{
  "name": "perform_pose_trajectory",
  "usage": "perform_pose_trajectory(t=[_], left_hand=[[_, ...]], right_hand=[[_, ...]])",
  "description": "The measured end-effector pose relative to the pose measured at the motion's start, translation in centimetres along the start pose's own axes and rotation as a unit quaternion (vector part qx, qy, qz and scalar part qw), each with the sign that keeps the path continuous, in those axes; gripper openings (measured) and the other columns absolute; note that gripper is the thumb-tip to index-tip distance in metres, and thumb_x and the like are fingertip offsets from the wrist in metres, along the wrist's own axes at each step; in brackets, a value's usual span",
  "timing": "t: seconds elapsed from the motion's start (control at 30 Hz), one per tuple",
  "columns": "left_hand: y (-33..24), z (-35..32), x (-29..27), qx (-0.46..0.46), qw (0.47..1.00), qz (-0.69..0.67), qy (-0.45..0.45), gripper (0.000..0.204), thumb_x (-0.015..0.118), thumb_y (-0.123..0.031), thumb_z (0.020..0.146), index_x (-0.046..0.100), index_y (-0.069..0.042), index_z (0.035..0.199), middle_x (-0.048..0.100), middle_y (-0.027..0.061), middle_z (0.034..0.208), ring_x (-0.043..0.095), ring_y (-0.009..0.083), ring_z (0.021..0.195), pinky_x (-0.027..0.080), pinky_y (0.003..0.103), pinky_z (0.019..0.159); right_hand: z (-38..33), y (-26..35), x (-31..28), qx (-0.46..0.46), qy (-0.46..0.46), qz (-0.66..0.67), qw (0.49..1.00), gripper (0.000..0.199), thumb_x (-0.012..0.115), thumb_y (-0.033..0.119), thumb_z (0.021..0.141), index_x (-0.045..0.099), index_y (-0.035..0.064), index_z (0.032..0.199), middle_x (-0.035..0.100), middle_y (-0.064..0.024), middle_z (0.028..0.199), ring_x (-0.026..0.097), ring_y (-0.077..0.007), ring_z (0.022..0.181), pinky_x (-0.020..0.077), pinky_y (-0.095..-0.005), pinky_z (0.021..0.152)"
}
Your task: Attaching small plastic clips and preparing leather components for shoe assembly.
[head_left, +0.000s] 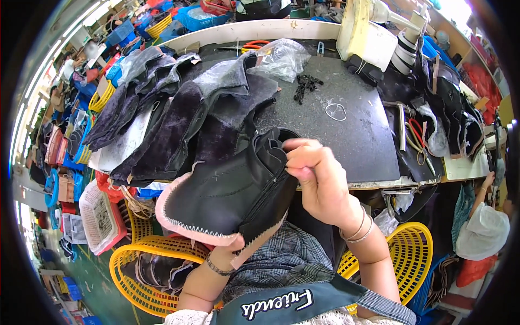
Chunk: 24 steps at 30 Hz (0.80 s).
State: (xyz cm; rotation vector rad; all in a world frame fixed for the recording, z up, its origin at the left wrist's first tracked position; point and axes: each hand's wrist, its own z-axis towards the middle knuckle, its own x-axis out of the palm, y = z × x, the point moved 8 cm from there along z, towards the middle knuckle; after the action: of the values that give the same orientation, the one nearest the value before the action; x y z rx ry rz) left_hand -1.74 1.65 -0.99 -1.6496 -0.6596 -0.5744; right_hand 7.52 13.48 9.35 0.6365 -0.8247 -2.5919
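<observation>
A black leather boot upper [211,197] with a pale pink zigzag-stitched lower edge is held in front of me, over the table's near edge. My left hand [227,253] grips its bottom edge; only the thumb and wrist show, the other fingers being hidden behind the leather. With fingers pinched together, my right hand [319,176] holds the upper at its collar, by the top of the side seam. What exactly lies between those fingertips is too small to make out. Fleece-lined black boot pieces [173,116] lie stacked on the table to the left.
On the dark tabletop [352,141] are a white elastic loop [336,112], small black pieces [307,86] and a clear plastic bag [281,59]. Red-handled scissors [417,135] lie at right, near more black uppers [449,108]. Yellow baskets [122,271] flank my lap.
</observation>
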Motion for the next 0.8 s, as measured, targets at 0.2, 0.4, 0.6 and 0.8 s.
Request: perform_pose_trajectory(t=[0.2, 0.4, 0.6, 0.8], left_hand=[[-1.7, 0.1, -0.7, 0.004, 0.957, 0.225, -0.181, 0.055, 0.055, -0.009, 0.084, 0.042, 0.0, 0.137, 0.055, 0.0127, 0.128, 0.055, 0.0215, 0.119, 0.044, 0.035, 0.102], [-0.5, 0.9, -1.6, 0.05, 0.981, 0.121, -0.14, 0.054, 0.056, -0.005, 0.086, 0.041, -0.001, 0.138, 0.054, 0.013, 0.13, 0.054, 0.0241, 0.121, 0.047, 0.038, 0.101], [-1.1, 1.2, -1.6, 0.055, 0.983, 0.129, -0.12, 0.056, 0.058, -0.004, 0.084, 0.041, -0.001, 0.137, 0.054, 0.0131, 0.13, 0.055, 0.0242, 0.12, 0.048, 0.036, 0.101], [-1.8, 0.9, -2.7, 0.157, 0.955, 0.223, -0.117, 0.053, 0.061, -0.007, 0.082, 0.046, -0.001, 0.132, 0.059, 0.0111, 0.122, 0.063, 0.0193, 0.107, 0.056, 0.016, 0.071]], right_hand=[[-0.4, -0.4, -0.1, 0.13, -0.022, -0.006, 0.991, 0.064, 0.079, -0.003, 0.067, 0.045, 0.0007, 0.12, 0.06, -0.0088, 0.092, 0.056, -0.0214, 0.091, 0.0461, -0.0333, 0.084], [-0.9, -0.3, -0.3, 0.16, -0.046, -0.096, 0.981, 0.066, 0.079, -0.007, 0.067, 0.041, 0.0008, 0.122, 0.06, -0.0078, 0.085, 0.059, -0.0134, 0.081, 0.0494, -0.0269, 0.076], [-1.2, -0.5, -0.4, 0.158, -0.064, -0.098, 0.981, 0.062, 0.08, -0.006, 0.067, 0.044, 0.0008, 0.118, 0.06, -0.0076, 0.086, 0.06, -0.0134, 0.083, 0.0499, -0.027, 0.077], [-1.7, 0.6, -0.4, 0.123, -0.061, -0.05, 0.989, 0.063, 0.081, -0.006, 0.067, 0.045, 0.0009, 0.118, 0.06, -0.0053, 0.089, 0.061, -0.0126, 0.088, 0.0503, -0.0267, 0.08]])
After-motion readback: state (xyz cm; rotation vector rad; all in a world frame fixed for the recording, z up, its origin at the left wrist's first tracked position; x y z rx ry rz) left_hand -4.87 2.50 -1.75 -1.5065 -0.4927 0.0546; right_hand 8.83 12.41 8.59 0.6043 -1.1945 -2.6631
